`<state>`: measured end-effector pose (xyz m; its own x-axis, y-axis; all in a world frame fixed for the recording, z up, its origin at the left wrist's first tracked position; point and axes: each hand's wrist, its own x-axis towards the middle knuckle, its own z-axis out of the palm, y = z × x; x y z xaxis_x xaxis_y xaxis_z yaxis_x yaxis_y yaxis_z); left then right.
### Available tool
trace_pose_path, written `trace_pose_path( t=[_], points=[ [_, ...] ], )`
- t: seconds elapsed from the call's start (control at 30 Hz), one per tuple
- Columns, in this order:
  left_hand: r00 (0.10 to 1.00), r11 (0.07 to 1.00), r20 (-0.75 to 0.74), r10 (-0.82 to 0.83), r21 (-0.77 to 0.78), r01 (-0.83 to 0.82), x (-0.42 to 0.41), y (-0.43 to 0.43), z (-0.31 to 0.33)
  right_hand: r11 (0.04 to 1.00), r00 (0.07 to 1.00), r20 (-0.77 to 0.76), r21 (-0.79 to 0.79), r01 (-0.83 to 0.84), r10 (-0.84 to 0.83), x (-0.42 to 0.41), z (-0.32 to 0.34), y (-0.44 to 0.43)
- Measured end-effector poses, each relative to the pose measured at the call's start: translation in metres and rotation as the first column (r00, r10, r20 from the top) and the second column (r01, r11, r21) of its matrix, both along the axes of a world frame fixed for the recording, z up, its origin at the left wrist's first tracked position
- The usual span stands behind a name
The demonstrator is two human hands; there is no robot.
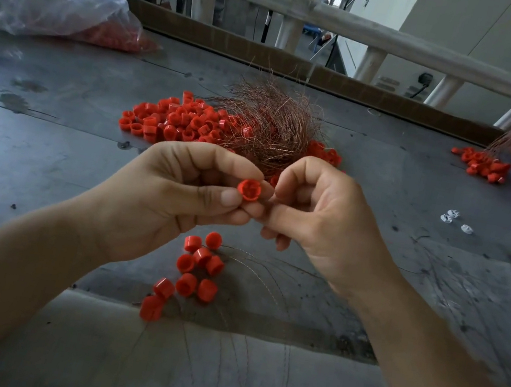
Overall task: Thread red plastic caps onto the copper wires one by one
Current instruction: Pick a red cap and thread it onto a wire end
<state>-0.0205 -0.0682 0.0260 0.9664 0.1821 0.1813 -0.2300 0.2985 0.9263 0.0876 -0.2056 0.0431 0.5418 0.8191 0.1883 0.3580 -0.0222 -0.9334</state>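
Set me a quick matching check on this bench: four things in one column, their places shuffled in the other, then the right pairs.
Things
1. held red cap
2. copper wire tangle
3. clear bag
4. white bits

Places
a. far left of the table
b. pinched in the left hand
c. on the table, right of the right hand
d. behind both hands, beside the big cap pile

Pairs: 1-b, 2-d, 3-a, 4-c
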Motion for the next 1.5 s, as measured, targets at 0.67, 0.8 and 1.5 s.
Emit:
trace_pose_path(
  t=[0.67,0.8,1.5],
  points=[
    [0.996,0.982,0.027,0.090,-0.169,-0.084,0.001,0.007,0.002,0.911,0.597,0.771,-0.382,0.158,0.219,0.009,-0.036,0.023],
    [0.996,0.984,0.020,0.085,-0.156,-0.081,0.001,0.007,0.001,0.944,0.647,0.750,-0.298,0.142,0.140,0.010,-0.033,0.022],
    [0.983,0.990,-0.128,0.133,-0.027,-0.138,0.002,0.001,0.000,0.979,0.901,-0.396,0.166,-0.119,0.177,0.018,0.001,-0.001]
  ],
)
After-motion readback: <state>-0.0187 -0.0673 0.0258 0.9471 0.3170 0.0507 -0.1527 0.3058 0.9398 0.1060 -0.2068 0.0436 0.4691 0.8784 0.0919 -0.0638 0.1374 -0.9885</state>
